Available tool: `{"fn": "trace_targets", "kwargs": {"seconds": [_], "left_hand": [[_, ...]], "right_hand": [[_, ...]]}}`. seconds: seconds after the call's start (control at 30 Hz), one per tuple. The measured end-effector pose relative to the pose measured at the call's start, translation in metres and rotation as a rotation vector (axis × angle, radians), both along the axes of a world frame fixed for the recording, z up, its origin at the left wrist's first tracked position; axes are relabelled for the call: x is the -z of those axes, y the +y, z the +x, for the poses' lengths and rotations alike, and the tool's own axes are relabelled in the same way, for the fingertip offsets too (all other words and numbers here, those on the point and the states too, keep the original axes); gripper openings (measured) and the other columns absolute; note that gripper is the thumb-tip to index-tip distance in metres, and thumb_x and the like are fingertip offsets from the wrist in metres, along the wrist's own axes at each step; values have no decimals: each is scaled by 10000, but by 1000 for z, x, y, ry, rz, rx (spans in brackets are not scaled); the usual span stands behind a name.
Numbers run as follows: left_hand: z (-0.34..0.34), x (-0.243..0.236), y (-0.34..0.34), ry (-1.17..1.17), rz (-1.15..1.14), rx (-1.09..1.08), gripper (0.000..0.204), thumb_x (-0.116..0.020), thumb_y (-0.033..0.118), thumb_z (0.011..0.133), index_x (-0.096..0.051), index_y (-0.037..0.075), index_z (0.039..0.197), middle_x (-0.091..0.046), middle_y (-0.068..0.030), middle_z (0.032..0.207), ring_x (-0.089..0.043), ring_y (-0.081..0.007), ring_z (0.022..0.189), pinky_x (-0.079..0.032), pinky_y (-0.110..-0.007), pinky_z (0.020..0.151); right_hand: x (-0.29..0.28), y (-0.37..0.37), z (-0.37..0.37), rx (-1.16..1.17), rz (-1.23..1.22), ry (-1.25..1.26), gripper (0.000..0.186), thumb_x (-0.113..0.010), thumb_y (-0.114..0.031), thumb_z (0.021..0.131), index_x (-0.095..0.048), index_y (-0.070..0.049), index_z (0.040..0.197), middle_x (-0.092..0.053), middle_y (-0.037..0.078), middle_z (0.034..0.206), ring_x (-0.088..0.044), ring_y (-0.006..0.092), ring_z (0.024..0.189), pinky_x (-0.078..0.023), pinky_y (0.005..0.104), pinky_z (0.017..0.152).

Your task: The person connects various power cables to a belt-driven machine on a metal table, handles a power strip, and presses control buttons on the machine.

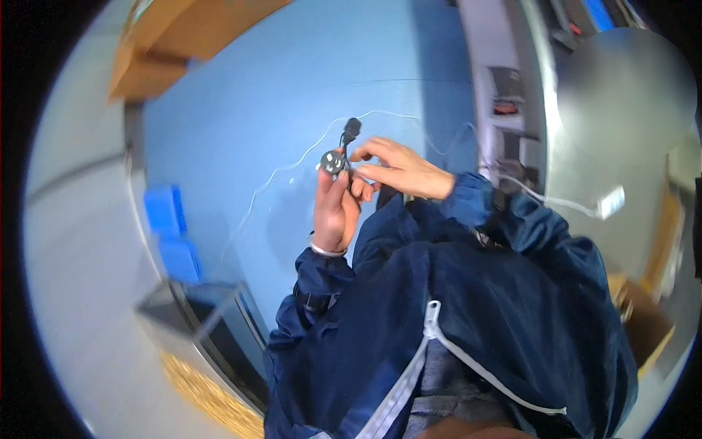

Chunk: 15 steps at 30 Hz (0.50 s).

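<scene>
Over the blue surface, my left hand (335,208) is closed on a black power plug (333,162), its round face and metal pins turned up between thumb and fingers. A dark cord runs from beside the plug to a black connector (352,127) that stands just beyond the fingertips. From the right comes my right hand (398,170), fingers curved and apart, their tips next to the cord. Whether those tips touch the cord is unclear. Part of the cord is hidden by the hands.
A thin white cable (278,170) winds across the blue surface (241,117) and runs right to a white power block (610,202). Blue bins (167,211) stand at the left, cardboard boxes (157,69) at the far left, and an open carton (643,322) at the right.
</scene>
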<state>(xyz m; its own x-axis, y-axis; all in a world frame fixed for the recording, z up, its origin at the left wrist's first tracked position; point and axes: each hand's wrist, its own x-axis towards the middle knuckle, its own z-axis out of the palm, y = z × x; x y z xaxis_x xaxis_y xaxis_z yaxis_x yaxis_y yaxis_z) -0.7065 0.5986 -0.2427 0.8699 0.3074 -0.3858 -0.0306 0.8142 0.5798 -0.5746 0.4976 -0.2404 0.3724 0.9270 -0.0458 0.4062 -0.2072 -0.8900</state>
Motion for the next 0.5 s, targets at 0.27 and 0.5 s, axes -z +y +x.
{"fn": "trace_targets", "kwargs": {"seconds": [0.27,0.5], "left_hand": [[-90,-16,56,-159,-207,-524,253,-363,166,935,-433,144,1177,-388,-3,705,-344,-69,547,-352,-269,644],[-275,-32,115,-300,95,-1065,207,-396,165,925,-459,129,1119,-386,5,699,-322,-70,539,-336,-243,587]], "right_hand": [[36,44,-100,-543,-234,469,279,-571,-235,806,-559,-27,991,-562,69,759,-526,147,726,-425,288,680],[38,103,-117,-708,-425,-65,102,-553,-110,765,-565,-21,811,-557,136,648,-537,264,596,-409,355,560]]}}
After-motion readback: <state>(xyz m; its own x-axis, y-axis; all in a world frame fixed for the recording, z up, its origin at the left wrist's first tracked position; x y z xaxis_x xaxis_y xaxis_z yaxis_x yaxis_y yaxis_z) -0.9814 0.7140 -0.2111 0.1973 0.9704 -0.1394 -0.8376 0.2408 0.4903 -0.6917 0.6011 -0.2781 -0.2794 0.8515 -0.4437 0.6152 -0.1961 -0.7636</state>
